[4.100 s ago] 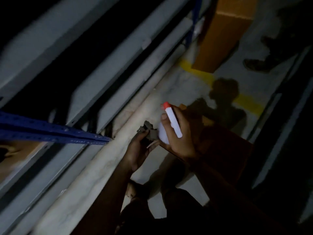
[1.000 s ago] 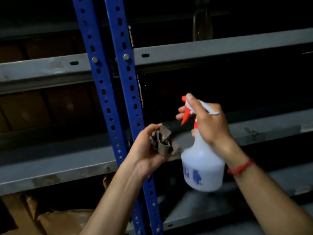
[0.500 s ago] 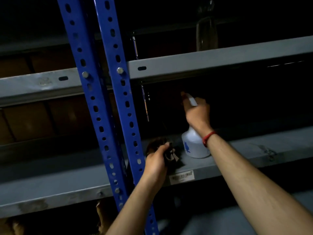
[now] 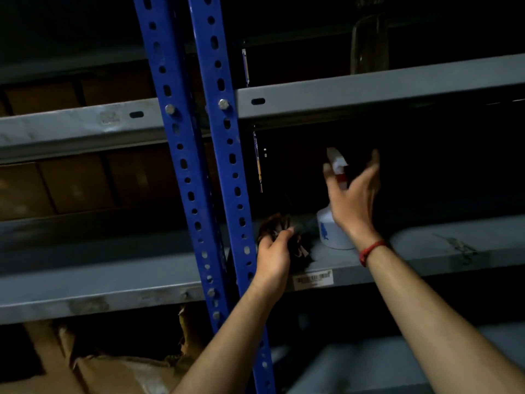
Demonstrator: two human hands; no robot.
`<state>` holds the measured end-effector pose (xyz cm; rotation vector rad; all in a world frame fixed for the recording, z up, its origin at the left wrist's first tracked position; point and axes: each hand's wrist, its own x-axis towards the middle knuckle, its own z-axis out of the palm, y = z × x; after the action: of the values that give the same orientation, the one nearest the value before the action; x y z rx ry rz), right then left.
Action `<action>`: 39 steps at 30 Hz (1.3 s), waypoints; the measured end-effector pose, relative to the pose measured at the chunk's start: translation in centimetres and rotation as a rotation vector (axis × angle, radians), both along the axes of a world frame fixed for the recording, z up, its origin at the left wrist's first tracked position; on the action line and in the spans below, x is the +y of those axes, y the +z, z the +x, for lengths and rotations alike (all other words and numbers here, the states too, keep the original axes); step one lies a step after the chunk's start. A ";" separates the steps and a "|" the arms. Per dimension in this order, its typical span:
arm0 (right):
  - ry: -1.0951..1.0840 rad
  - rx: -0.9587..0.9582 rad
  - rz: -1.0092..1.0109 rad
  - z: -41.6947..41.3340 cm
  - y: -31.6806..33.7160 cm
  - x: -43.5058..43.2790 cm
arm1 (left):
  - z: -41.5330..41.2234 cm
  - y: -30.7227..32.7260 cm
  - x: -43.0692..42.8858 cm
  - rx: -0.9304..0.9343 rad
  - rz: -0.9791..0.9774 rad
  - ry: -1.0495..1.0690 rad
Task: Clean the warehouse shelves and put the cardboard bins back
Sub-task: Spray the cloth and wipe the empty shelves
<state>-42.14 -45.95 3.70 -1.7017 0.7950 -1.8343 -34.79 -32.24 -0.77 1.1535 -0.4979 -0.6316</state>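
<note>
My right hand (image 4: 353, 200) has let go of the white plastic spray bottle (image 4: 331, 228), now standing on the grey metal shelf (image 4: 426, 251); fingers spread. My left hand (image 4: 274, 257) grips the dark crumpled rag (image 4: 277, 226) there, ready for wiping.

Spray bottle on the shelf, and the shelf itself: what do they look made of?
White spray bottle: apparently translucent plastic, matte, with a blue print and a red trigger part. Grey shelf: seemingly painted metal with a folded front edge, scuffed, dull, bolted to perforated blue uprights.
</note>
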 end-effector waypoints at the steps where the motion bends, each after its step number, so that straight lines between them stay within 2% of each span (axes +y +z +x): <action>1: -0.026 -0.034 -0.111 -0.9 -0.9 1.7 | 0.0 -0.1 0.2 -0.017 0.000 0.002; 3: 0.037 -0.030 -0.383 -2.2 -3.1 4.7 | -0.2 -0.4 0.9 -0.043 -0.016 0.007; 6: 0.266 0.246 -0.714 -2.8 -6.4 7.5 | -1.5 -0.2 2.6 -0.107 -0.113 -0.136; 8: 0.345 0.380 -0.825 -2.4 -7.3 7.9 | -2.4 0.5 4.1 -0.169 -0.197 -0.246; 11: 0.453 0.311 -0.875 -1.3 -6.3 8.6 | -2.6 3.1 6.9 -0.265 -0.239 -0.323; 14: 0.450 0.242 -0.973 0.3 -2.8 10.8 | -1.7 6.8 10.8 -0.257 -0.321 -0.390; 20: 0.460 0.235 -1.133 5.6 3.0 16.3 | 2.4 11.9 18.0 -0.204 -0.363 -0.230; 24: 0.309 0.095 -1.089 9.2 5.4 19.4 | 5.7 14.1 20.3 -0.251 -0.460 -0.285; 26: 0.227 0.007 -1.045 10.7 6.8 21.1 | 7.5 15.2 20.9 -0.387 -0.460 -0.308; 27: 0.177 -0.011 -1.043 11.6 7.6 21.7 | 8.5 15.9 21.1 -0.515 -0.441 -0.286; 29: 0.044 0.021 -1.040 13.3 9.6 21.8 | 11.4 17.2 21.7 -0.986 -0.332 -0.019; 31: -0.094 0.109 -0.998 14.6 11.7 20.9 | 15.6 18.5 22.8 -1.569 -0.085 0.408; 32: -0.155 0.152 -0.977 15.0 12.3 20.6 | 17.8 19.1 23.6 -1.784 0.070 0.567; 33: -0.195 0.183 -0.962 15.4 12.5 20.3 | 20.0 19.7 24.6 -1.907 0.237 0.654; 35: -0.199 0.194 -0.928 15.9 12.3 20.6 | 23.9 20.9 26.6 -1.927 0.532 0.711; 36: -0.178 0.186 -0.910 16.1 12.1 20.9 | 25.4 21.2 27.3 -1.910 0.596 0.729; 39: -0.201 0.123 -0.848 17.1 12.1 22.2 | 27.7 21.4 27.7 -1.967 0.475 0.840</action>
<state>-25.09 -23.73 15.81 -2.3113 0.2158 -2.4308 -7.12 -4.52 20.59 1.9952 -1.3602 1.4444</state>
